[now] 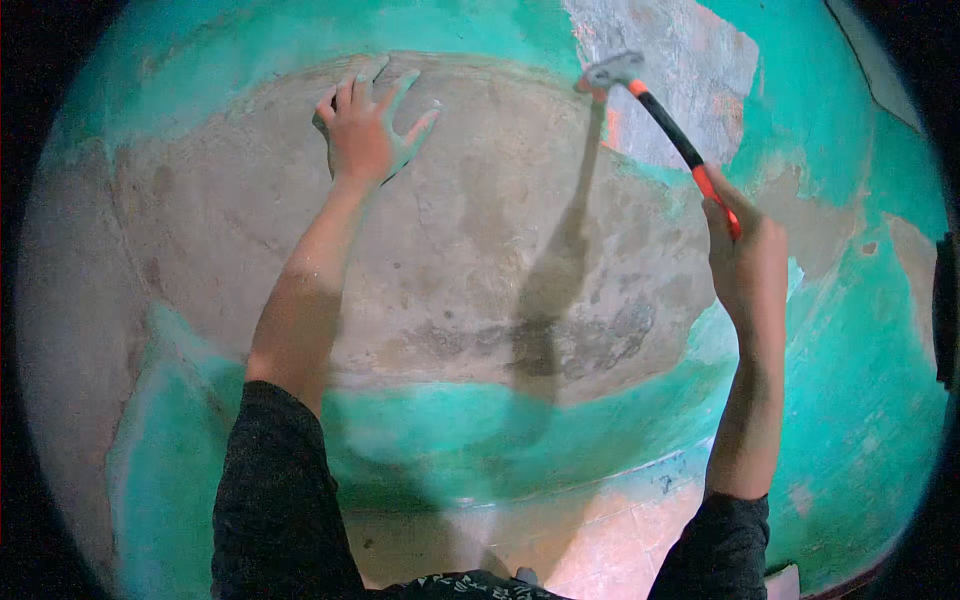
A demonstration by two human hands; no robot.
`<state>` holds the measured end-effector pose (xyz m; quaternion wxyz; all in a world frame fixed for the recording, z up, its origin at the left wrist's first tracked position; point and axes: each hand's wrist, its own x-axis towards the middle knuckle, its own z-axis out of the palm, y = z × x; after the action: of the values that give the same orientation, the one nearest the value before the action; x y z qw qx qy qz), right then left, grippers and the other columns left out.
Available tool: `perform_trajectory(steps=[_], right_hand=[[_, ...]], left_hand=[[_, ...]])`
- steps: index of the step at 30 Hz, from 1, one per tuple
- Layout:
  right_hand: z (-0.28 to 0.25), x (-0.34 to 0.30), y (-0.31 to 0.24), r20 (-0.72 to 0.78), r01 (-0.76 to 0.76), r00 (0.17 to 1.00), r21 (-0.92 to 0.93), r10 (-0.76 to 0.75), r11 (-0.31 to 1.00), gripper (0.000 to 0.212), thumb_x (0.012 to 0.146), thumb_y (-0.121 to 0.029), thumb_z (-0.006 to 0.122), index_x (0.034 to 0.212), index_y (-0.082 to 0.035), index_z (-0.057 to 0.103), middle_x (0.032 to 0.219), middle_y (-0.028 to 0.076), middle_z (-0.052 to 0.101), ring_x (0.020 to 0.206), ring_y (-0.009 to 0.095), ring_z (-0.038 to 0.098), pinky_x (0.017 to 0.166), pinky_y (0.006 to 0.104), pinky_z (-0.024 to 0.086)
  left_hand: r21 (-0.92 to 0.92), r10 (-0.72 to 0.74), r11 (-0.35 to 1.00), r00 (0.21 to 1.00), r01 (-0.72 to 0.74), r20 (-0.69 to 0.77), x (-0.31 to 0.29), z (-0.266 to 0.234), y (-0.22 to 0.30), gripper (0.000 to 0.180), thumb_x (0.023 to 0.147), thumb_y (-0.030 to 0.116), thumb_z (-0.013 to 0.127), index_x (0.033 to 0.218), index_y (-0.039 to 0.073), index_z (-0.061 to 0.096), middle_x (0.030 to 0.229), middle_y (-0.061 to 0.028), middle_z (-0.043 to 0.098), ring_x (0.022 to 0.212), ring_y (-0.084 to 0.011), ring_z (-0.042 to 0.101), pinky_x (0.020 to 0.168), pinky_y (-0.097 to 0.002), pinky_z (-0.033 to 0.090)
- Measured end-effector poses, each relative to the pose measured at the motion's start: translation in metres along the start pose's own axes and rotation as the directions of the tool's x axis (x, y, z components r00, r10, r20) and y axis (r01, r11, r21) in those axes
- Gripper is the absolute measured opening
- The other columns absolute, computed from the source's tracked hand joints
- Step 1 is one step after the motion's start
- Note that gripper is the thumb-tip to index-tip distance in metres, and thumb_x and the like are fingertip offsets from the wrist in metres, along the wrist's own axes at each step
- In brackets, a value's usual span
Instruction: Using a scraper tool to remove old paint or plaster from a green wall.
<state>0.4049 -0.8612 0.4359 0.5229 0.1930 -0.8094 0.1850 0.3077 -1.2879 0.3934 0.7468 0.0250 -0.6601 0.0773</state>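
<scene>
My left hand (368, 132) lies against the wall with its fingers spread, on a wide bare grey patch (460, 230) near where it meets the green paint. Nothing is held in it. My right hand (745, 245) is closed round the red end of a hammer (668, 127) with a black and orange-red handle. The hammer's grey metal head (614, 70) is up and to the left of that hand, in front of a whitish patch (672, 50) on the wall. Whether the head touches the wall, I cannot tell.
Green paint (850, 390) with worn spots surrounds the bare patch. The shadow (555, 280) of my right arm and the hammer falls across the grey surface. Below the wall lies a pale tiled floor (610, 530). A dark object (943, 310) stands at the right edge.
</scene>
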Motion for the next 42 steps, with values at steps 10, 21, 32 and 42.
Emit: perform_trajectory(steps=[10,21,32,42], right_hand=[[-0.012,-0.001,-0.001,0.002,-0.001,1.0,-0.07,0.001,0.998,0.032,0.101,-0.02,0.067,0.132,-0.018,0.073,0.08,0.029,0.064,0.062,0.031,0.065,0.066,0.04,0.052],[-0.014,0.011,0.008,0.039,0.014,0.999,-0.043,-0.013,0.999,0.032,0.1,-0.019,0.067,0.132,-0.019,0.073,0.078,0.029,0.06,0.061,0.038,0.061,0.066,0.041,0.052],[-0.008,0.021,0.014,0.04,0.055,0.998,0.036,-0.057,0.998,0.034,0.1,-0.017,0.067,0.133,-0.02,0.072,0.081,0.03,0.061,0.065,0.04,0.062,0.068,0.0427,0.053],[-0.003,0.027,0.005,0.004,0.118,0.993,-0.03,-0.118,0.993,0.035,0.1,-0.016,0.066,0.135,-0.02,0.071,0.081,0.032,0.06,0.07,0.044,0.065,0.069,0.0445,0.052]], left_hand=[[0.024,-0.012,1.0,1.0,0.011,0.026,0.002,-0.002,0.006,0.061,0.086,0.06,0.075,0.14,0.034,0.064,0.147,-0.0024,0.054,0.132,-0.0292,0.048,0.106,-0.0517,0.033],[0.025,0.003,1.0,1.0,-0.003,0.012,0.003,-0.002,0.006,0.062,0.086,0.061,0.075,0.141,0.034,0.064,0.148,-0.0018,0.053,0.132,-0.0283,0.048,0.106,-0.0506,0.032],[0.036,-0.009,0.999,1.0,0.009,0.018,0.006,-0.008,0.006,0.059,0.086,0.059,0.075,0.138,0.034,0.066,0.145,-0.0035,0.056,0.132,-0.0271,0.047,0.108,-0.05,0.031],[0.057,-0.024,0.998,0.998,0.021,0.053,0.005,-0.006,0.008,0.061,0.085,0.059,0.076,0.14,0.032,0.064,0.145,-0.0052,0.054,0.136,-0.0295,0.045,0.109,-0.0508,0.031]])
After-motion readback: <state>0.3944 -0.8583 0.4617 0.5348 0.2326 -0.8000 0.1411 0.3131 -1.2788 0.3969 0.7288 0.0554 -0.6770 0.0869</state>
